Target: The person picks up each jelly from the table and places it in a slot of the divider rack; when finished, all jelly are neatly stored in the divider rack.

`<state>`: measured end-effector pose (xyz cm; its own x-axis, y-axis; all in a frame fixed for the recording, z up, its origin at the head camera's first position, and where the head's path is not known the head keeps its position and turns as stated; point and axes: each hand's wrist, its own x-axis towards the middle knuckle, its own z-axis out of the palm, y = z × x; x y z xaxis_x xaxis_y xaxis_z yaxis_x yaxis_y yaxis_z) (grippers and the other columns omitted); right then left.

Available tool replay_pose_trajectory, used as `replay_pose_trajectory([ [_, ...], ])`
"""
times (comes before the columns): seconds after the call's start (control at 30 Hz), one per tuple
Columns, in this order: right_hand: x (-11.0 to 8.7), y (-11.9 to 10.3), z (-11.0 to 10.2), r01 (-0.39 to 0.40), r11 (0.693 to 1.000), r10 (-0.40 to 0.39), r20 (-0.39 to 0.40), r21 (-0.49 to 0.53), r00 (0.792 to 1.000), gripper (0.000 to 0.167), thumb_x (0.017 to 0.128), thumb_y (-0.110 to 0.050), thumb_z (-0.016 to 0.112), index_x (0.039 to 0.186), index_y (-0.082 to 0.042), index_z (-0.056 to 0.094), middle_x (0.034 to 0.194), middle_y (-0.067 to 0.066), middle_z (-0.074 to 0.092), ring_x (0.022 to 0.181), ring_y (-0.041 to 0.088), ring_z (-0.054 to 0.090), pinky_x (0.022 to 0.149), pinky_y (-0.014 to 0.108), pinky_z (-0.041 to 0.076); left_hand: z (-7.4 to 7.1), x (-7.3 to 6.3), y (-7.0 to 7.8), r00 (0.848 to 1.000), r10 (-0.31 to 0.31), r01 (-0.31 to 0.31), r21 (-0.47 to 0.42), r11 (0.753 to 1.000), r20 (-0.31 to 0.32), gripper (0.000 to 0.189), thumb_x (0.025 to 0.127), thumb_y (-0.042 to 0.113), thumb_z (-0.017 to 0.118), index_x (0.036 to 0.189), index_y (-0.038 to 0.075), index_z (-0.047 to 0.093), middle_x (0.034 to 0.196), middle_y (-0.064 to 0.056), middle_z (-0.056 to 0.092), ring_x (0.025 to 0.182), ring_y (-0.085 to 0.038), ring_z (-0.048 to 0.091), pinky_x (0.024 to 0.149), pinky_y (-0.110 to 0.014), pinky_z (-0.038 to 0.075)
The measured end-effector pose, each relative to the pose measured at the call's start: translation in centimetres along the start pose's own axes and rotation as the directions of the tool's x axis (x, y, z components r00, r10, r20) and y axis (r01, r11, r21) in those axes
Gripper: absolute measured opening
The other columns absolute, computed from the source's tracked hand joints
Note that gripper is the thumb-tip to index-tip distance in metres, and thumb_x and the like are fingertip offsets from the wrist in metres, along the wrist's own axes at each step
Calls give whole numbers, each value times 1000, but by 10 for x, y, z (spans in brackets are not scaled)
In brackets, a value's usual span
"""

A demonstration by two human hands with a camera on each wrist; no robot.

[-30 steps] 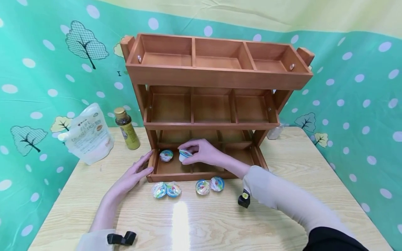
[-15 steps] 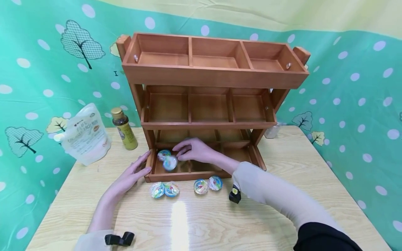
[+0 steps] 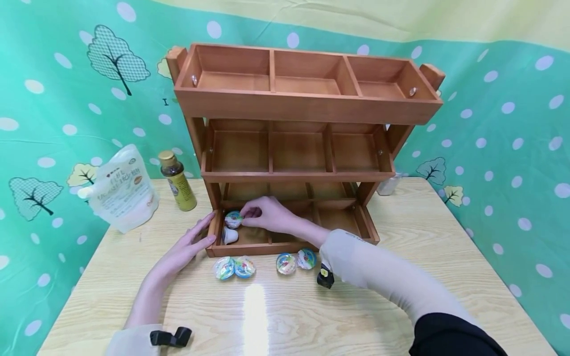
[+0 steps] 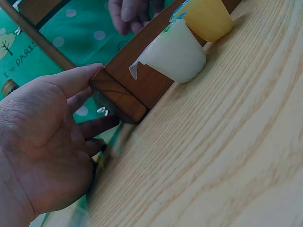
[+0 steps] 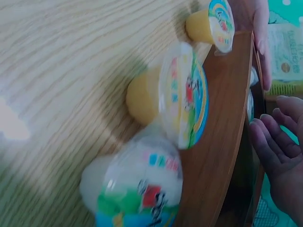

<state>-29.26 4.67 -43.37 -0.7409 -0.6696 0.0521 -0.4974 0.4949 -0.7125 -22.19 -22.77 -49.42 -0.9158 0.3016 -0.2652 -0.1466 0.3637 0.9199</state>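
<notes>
My left hand (image 3: 196, 242) rests with its fingers extended against the left end of the wooden rack's bottom tray (image 3: 249, 251); the left wrist view shows thumb and fingers at that corner (image 4: 120, 97). In the tray's left compartment, a jelly cup (image 3: 233, 219) shows its printed lid. A white jelly cup (image 3: 229, 236) lies on its side in front of it. My right hand (image 3: 269, 215) reaches into this compartment, thumb and index fingertips right at the edge of the cup with the lid showing. The right wrist view shows its fingers (image 5: 277, 137) loosely bent.
In front of the tray stand two jelly cups (image 3: 224, 268) on the left and two more (image 3: 286, 264) on the right. A white pouch (image 3: 124, 190) and a bottle (image 3: 178, 182) stand left of the rack, a clear jar (image 3: 389, 184) right. Upper trays (image 3: 307, 106) overhang the bottom one.
My right hand has let go of a jelly cup, which tipped onto its side at the compartment's front left. The hand has moved left to the other cup. My left hand stays at the tray's end.
</notes>
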Motion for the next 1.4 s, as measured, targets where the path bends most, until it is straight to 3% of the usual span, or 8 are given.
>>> replay_pose_trajectory([
  [0.27,10,-17,16,25,993,-23,17,-114,1000,20,94,-26,77,107,-11,79,92,-3,76,79,2,65,73,12,52,1,-1,1,1000,13,-13,4,1000,-9,71,105,46,53,165,42,15,176,-10,-1,159,-47,-12,117,-82,2],
  [0.7,22,-31,37,-94,961,89,-31,-259,996,19,91,-31,79,104,-17,77,80,-11,71,73,-1,61,66,13,47,0,0,1,1000,5,-5,-11,1000,0,69,106,47,53,163,46,15,176,-9,-2,160,-46,-12,117,-82,3],
  [1.1,14,-18,22,-75,988,80,27,-133,996,8,93,-12,73,98,-13,80,85,-3,75,69,1,62,66,11,50,0,0,-1,1000,8,-8,4,1000,-9,71,105,47,53,165,42,15,176,-10,-2,159,-47,-12,117,-82,2],
  [1.4,9,-8,6,-139,990,141,132,-27,981,11,98,-9,70,95,-8,80,81,6,78,71,23,76,60,20,59,1,0,-1,1000,11,-11,-1,1000,-9,71,106,47,53,165,40,14,176,-10,-1,160,-46,-10,118,-81,4],
])
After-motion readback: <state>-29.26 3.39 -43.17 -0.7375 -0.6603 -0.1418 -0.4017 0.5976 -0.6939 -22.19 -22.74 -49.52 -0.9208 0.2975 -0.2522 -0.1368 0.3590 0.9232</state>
